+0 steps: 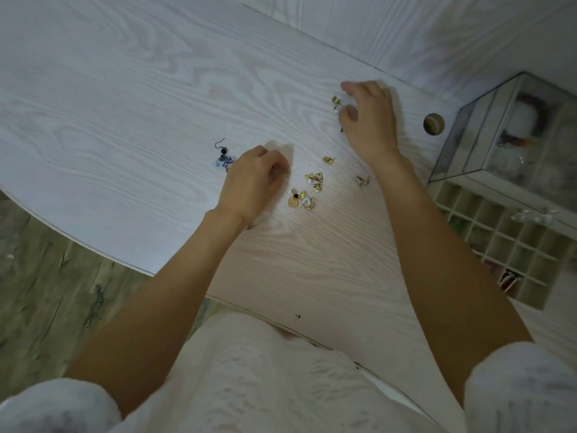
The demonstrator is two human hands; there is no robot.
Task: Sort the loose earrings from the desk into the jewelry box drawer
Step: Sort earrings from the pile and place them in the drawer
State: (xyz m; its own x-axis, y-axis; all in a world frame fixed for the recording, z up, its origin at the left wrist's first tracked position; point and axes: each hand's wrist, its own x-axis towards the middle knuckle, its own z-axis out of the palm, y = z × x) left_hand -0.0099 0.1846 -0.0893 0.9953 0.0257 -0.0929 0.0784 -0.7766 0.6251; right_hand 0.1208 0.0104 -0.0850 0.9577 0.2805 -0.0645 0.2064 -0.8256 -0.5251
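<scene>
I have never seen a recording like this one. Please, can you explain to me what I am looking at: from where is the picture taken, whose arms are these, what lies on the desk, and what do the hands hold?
There is no machine here. One wide-angle camera sits on a person's head and looks down, so the two bare arms belong to that person. The white wooden desk carries a scatter of small loose earrings, mostly gold-coloured, and a blue-and-white fan-shaped earring on a dark hook. The left hand pinches a small gold piece at its fingertips. The right hand, farther away, has its fingers curled around another gold earring. At the right edge stands a glass-sided jewelry box, and below it its open drawer, divided into many small square compartments.
</scene>
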